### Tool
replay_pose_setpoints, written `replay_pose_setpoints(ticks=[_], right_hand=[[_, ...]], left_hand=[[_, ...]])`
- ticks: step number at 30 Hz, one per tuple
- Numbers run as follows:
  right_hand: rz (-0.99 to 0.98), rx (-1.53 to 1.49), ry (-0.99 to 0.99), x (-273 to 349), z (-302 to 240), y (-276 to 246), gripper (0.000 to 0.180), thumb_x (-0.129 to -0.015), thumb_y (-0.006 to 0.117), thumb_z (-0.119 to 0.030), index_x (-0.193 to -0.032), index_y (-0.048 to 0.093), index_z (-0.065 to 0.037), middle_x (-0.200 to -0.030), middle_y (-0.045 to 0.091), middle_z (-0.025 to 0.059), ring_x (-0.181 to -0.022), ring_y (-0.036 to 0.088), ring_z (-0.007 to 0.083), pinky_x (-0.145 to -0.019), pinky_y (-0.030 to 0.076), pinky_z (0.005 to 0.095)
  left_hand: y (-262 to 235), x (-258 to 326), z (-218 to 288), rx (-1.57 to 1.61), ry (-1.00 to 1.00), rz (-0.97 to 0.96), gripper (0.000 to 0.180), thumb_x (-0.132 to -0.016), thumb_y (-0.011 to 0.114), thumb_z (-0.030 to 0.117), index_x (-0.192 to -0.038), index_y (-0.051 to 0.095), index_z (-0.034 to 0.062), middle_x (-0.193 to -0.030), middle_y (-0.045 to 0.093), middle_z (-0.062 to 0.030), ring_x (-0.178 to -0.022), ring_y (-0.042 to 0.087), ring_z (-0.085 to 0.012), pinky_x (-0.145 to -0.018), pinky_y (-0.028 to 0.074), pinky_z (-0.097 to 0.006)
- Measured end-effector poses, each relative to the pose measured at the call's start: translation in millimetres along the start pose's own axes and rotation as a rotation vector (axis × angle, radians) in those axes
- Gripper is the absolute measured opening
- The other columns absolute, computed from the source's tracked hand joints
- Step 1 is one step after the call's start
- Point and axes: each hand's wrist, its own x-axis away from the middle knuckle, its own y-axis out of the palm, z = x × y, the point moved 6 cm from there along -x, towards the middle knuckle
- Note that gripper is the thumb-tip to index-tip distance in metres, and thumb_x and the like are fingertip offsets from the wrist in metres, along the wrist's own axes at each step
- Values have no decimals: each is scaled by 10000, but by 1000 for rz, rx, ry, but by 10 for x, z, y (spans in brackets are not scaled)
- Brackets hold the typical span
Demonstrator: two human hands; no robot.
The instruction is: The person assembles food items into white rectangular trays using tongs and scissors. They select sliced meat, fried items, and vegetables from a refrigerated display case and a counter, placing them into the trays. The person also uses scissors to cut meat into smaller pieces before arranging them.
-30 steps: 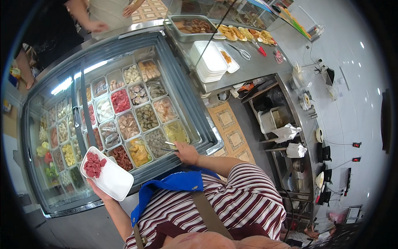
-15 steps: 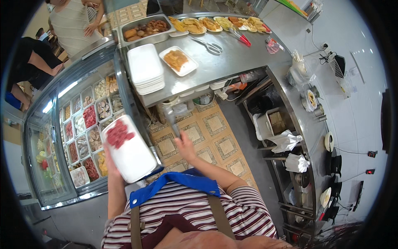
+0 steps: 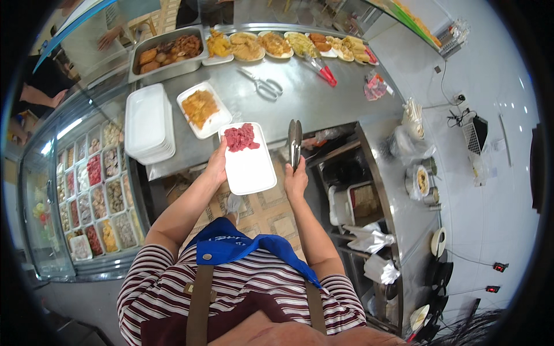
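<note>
White tray [image 3: 251, 173], far end already bearing raw red meat [image 3: 241, 138], rest still bare: just right of the person's left hand [image 3: 217, 164], pinching its edge; right hand [image 3: 296, 180] closed round metal tongs [image 3: 295, 151].

No legible text or numbers.

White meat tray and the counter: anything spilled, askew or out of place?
No spill shows: the meat sits inside the white tray in the left hand. Slightly odd is the crumpled pink packet lying loose on the right side of the counter; it may be stray wrapping.
</note>
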Motion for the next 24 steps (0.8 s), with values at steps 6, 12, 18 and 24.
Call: replay_pose_setpoints(ticks=[6,12,18,24], right_hand=[[-128,265,75,-1302,160,-15,629,-809,629,-259,-1311,335,-18,-1046,593,253,-945,583,421,-798,466,469],[-222,283,7,-2291,408,277,681,-786,657,-241,-1305,318,40,-1082,555,263,-989,556,414,-839,454,458],[-207,284,-159,-3312,264,510,790,-735,719,-268,-1305,302,84,-1062,543,259,-983,531,402,-841,440,455],[-313,210,-217,-3946,543,672,794,-715,733,-307,-1300,339,59,-1130,513,238,-1019,508,387,-842,416,470]], left_hand=[[-116,-1223,295,-125,156,170,585,-936,468,442,-1257,428,-45,-1184,552,-194,-1027,595,-311,-860,528,-456],[-268,-1804,614,-498,314,414,452,-947,493,396,-1009,596,-39,-910,651,-108,-801,636,-223,-717,531,-357],[43,-1858,1050,-1338,646,822,303,-896,551,207,-1095,564,-20,-909,643,-160,-845,624,-263,-801,470,-334],[841,-1769,896,-1700,1007,1048,454,-798,617,92,-1218,481,-10,-1236,488,-190,-1173,418,-367,-996,336,-426]])
